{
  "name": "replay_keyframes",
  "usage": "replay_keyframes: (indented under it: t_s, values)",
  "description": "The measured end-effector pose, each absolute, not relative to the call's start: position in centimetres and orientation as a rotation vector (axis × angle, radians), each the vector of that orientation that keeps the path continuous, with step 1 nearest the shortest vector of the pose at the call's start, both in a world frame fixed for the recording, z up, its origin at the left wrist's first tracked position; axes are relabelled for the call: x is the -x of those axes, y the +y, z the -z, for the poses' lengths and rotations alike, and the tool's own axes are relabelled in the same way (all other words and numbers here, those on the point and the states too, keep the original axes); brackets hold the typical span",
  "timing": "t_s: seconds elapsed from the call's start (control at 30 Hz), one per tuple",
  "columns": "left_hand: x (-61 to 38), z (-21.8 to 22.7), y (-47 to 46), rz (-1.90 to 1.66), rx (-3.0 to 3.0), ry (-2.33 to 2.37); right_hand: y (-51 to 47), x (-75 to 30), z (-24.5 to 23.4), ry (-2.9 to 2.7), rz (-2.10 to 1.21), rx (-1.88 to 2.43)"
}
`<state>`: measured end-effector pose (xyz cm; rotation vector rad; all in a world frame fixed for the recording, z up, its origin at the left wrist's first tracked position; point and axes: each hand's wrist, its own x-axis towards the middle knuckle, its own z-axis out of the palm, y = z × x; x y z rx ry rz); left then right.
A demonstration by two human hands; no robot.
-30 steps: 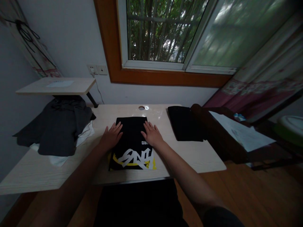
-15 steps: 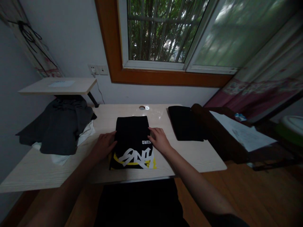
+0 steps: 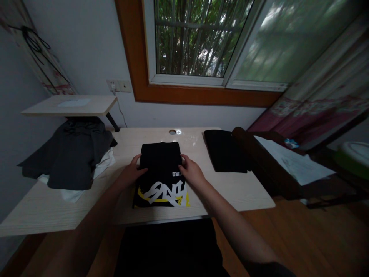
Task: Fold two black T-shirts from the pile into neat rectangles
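Observation:
A folded black T-shirt (image 3: 160,157) with white lettering and a yellow print lies on the table in front of me. At its left edge, my left hand (image 3: 133,171) grips the cloth, the thumb on top and the fingers at the side. My right hand (image 3: 191,169) holds the opposite edge the same way, its thumb beside the small white letters. The fingertips of both hands are partly hidden at the shirt's edges.
A heap of dark grey clothing (image 3: 72,154) with white cloth under it lies at the left, below a small raised shelf (image 3: 69,105). A folded black garment (image 3: 225,150) rests on the table's (image 3: 236,192) right side. Beyond stands brown furniture with a white sheet (image 3: 294,161).
Both hands have closed in on the shirt's sides. My left thumb has moved right, onto the top of the cloth, and the right thumb lies slightly further in.

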<state>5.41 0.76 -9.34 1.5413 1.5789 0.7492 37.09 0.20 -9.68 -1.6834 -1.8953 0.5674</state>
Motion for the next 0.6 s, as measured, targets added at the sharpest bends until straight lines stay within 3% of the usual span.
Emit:
replay_keyframes:
  t_s: [0.6]
  values:
    - [-7.3, 10.5, 6.3, -0.956, -1.698, 1.879, 6.0, -35.8, 10.3, -1.725, -0.402, 1.664]
